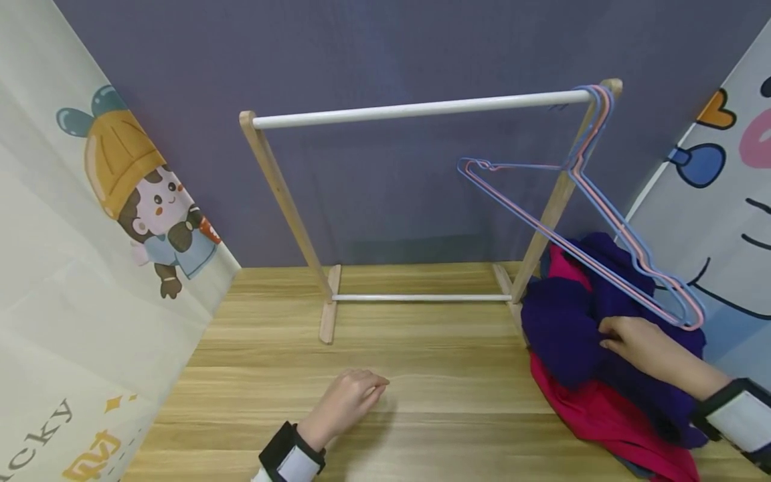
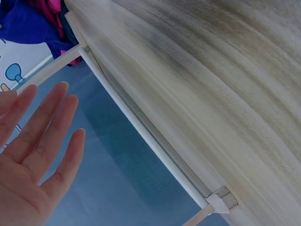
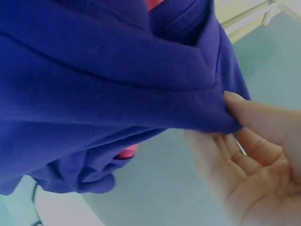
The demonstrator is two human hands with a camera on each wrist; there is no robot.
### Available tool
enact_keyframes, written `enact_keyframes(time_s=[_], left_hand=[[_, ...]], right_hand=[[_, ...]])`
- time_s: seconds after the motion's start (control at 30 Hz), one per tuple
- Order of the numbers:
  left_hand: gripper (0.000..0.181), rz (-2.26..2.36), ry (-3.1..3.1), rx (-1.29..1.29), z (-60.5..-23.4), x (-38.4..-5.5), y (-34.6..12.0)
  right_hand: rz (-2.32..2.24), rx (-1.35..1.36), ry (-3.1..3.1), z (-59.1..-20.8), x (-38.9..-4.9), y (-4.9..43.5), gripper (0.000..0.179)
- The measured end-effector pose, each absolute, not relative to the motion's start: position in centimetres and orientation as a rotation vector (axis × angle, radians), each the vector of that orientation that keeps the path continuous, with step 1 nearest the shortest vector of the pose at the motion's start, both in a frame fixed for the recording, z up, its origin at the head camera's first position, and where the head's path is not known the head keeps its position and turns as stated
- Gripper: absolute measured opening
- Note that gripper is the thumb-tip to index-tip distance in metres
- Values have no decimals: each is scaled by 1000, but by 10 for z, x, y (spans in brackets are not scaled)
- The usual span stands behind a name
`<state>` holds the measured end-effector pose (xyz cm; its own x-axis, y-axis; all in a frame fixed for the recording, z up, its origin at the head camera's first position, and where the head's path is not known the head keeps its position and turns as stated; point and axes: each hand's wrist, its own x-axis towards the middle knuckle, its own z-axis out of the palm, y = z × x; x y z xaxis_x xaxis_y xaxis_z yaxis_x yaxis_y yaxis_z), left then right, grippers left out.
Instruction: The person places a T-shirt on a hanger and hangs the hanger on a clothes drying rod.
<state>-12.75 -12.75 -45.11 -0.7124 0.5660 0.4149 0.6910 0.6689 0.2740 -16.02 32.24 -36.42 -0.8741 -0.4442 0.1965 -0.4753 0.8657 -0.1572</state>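
On the right, my right hand [image 1: 641,345] pinches a fold of a purple garment [image 1: 557,328] between thumb and fingers. In the right wrist view, the thumb lies on top of the purple cloth [image 3: 122,94], near a stitched seam, and the other fingers are beneath it. The garment lies bunched over a red garment [image 1: 608,405]. My left hand [image 1: 346,402] hovers above the wooden tabletop with nothing in it; the left wrist view shows its fingers [image 2: 59,110] loosely extended.
A clothes rack with a white top bar [image 1: 415,109] and wooden legs stands at the back. Blue and pink hangers [image 1: 632,248] hang at its right end, jutting out above the clothes pile. Printed curtains [image 1: 60,268] flank the wooden tabletop [image 1: 434,375].
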Motion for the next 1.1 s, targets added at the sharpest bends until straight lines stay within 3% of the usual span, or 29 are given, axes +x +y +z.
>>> enact_keyframes(time_s=[1.1], left_hand=[[8, -628, -2550, -1058, -444, -129, -126]], right_hand=[[527, 917, -2792, -249, -184, 235, 4]])
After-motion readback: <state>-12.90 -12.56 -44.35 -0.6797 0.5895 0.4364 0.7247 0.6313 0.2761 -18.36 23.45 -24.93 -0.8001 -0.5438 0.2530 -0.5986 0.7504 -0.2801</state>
